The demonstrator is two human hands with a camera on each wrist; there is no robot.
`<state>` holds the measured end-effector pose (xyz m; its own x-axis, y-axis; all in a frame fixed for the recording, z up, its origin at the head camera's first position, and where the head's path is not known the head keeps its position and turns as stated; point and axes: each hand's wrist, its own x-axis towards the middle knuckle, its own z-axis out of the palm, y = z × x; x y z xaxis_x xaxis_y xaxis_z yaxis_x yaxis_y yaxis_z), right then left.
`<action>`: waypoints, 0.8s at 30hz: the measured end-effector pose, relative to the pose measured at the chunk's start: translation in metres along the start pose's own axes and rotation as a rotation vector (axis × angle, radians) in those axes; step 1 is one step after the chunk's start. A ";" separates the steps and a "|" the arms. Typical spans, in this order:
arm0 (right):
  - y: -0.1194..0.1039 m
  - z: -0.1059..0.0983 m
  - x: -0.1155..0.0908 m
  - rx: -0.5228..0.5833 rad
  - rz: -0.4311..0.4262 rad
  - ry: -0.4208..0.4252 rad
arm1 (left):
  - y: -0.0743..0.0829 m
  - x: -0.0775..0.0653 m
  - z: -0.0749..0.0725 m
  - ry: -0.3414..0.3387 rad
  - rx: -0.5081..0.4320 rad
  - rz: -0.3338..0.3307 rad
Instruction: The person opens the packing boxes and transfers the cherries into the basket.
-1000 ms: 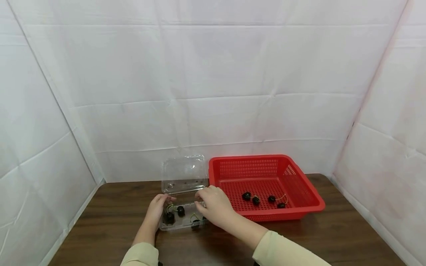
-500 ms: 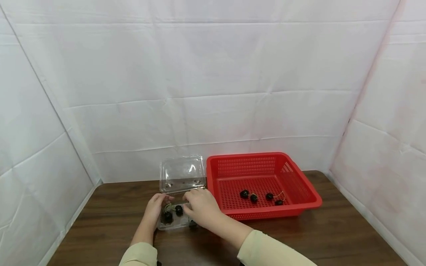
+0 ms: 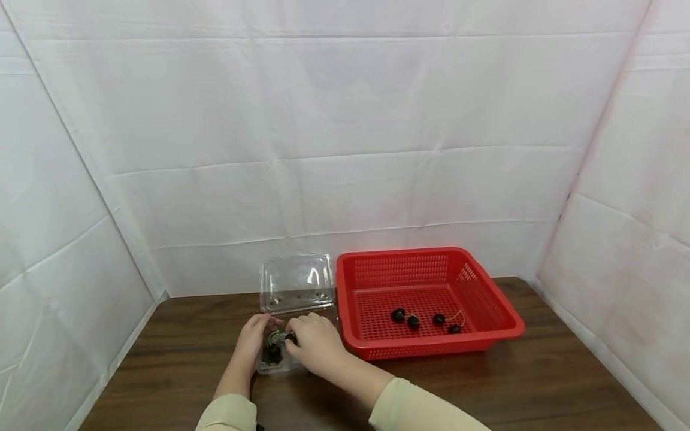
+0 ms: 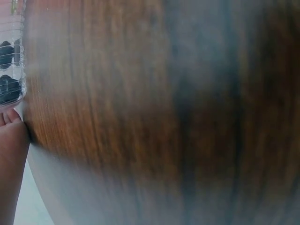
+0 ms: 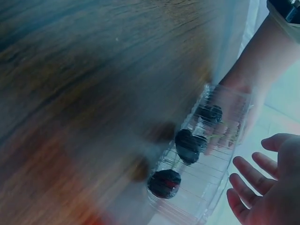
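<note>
A hinged clear plastic box [image 3: 296,366] stands on the table with its lid [image 3: 299,281] raised behind it. Dark cherries [image 5: 164,183] with green stems lie inside. At the box's left side, my left hand [image 3: 250,340] stays put and holds it, its fingers partly seen through the plastic. My right hand [image 3: 318,342] reaches over the box from the right, its thumb and forefinger beside one cherry [image 3: 291,339]. In the right wrist view its fingers [image 5: 248,174] are spread loosely, and nothing shows between them.
A red perforated basket [image 3: 485,341] stands right of the box, close against it. Several cherries [image 3: 413,322] with stems lie on its floor. White cloth [image 3: 345,149] hangs behind and on both sides of the brown wooden table [image 3: 199,323].
My right hand has moved left across the box, from near its right side to the cherries by my left hand. The left hand has kept its place. The basket's cherries are unchanged.
</note>
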<state>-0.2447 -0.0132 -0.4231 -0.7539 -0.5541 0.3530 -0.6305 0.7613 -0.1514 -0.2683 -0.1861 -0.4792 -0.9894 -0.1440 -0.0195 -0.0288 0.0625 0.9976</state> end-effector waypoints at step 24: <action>-0.006 0.025 0.015 -0.005 0.116 -0.027 | 0.001 0.002 -0.002 0.002 0.029 -0.015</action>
<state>-0.2569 -0.0343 -0.4405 -0.8262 -0.4714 0.3086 -0.5383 0.8222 -0.1851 -0.2695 -0.1886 -0.4784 -0.9885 -0.1473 -0.0340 -0.0475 0.0891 0.9949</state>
